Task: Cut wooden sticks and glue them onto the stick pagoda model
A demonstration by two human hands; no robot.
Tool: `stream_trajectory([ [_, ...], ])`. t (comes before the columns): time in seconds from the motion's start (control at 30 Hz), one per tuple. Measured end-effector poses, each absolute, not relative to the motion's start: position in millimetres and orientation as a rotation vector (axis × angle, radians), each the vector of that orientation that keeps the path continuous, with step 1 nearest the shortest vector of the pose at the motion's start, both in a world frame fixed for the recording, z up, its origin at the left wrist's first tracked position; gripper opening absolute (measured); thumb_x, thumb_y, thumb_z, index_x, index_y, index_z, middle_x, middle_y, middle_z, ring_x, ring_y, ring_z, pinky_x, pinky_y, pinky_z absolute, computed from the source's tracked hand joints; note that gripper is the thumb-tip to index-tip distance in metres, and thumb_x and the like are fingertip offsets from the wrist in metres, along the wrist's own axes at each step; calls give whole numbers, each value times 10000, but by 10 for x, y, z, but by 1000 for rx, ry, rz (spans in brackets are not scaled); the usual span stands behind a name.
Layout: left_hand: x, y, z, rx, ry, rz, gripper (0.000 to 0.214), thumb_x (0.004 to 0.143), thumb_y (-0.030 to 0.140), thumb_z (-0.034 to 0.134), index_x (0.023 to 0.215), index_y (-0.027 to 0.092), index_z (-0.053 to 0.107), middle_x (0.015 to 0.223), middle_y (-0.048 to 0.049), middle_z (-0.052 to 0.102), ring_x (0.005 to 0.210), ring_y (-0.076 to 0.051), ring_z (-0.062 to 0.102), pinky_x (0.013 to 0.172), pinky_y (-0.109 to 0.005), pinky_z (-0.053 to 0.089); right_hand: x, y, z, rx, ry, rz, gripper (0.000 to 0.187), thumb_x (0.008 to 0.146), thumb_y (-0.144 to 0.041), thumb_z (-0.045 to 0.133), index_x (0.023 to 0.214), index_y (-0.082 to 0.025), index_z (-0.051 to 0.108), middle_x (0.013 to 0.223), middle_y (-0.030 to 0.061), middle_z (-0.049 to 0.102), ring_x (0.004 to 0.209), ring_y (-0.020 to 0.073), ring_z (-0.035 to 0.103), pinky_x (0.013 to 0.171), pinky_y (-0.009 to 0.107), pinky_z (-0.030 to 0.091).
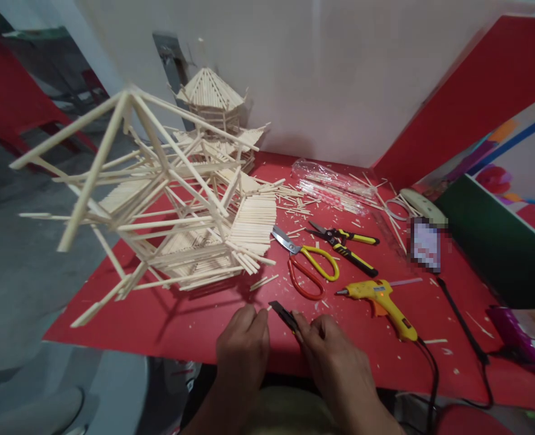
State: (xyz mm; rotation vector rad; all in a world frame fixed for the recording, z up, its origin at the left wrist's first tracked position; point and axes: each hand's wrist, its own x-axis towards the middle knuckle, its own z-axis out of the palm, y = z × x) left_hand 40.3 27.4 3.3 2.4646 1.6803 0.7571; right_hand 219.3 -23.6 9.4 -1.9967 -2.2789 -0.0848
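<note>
Left front: bare red table (159, 326), open between the stick frame (159, 199) and the near edge.
Near middle: left hand (243, 344) and right hand (335, 356), gripping a black cutter (283, 314), fill it.
Ahead: scissors (306, 266), pliers (344, 244) and glue gun (383, 302) lie close, narrow gaps only.
Right: glue gun cord (433, 368) and a black cable (464, 329) cross the table.

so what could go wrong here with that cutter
The black cutter in the right hand points toward the left hand, which pinches a short stick; a slip could nick fingers. The cord of the glue gun runs off the table edge beside that arm; a snag might drag it.
</note>
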Motion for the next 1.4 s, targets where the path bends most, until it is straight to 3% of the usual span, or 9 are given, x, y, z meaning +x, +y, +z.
stream_trajectory([
  [0.13,403,279,34,2456,1669,748,245,922,143,467,791,191,669,674,-13,549,624,-161,526,587,-285,372,2192,-254,95,-2087,-2283,-55,604,834,-170,564,1355,-463,479,748,-17,537,478,115,490,411,212,171],
  [0.27,395,282,26,2451,1646,703,233,919,143,473,802,185,669,681,-19,552,625,-163,528,591,-290,365,2207,-259,82,-2062,-2235,23,503,893,-224,514,1333,-467,500,736,-10,540,477,128,489,401,213,209],
  [0.53,374,270,5,2434,1644,660,223,918,157,474,832,204,674,690,-21,558,626,-176,518,592,-299,352,2221,-276,89,-2009,-2255,65,611,853,-158,529,1402,-417,452,788,-9,539,546,110,532,443,194,261],
  [0.9,373,274,10,2421,1646,655,222,910,156,470,824,211,667,690,-21,561,631,-173,518,580,-298,345,2196,-227,136,-2042,-2187,106,405,931,-262,486,1283,-450,555,732,-16,546,484,118,506,407,205,247],
  [1.23,403,313,61,2420,1578,761,277,927,147,426,745,191,630,644,-21,541,604,-172,511,574,-297,352,2238,-239,40,-2034,-2344,-40,590,855,-197,561,1377,-453,462,748,-24,496,513,106,482,455,223,214],
  [1.4,425,332,85,2382,1583,787,285,914,128,431,701,202,606,625,-13,524,584,-166,494,560,-292,338,2210,-220,67,-2050,-2357,-69,558,835,-196,584,1332,-436,510,745,-17,486,519,119,475,460,238,184],
])
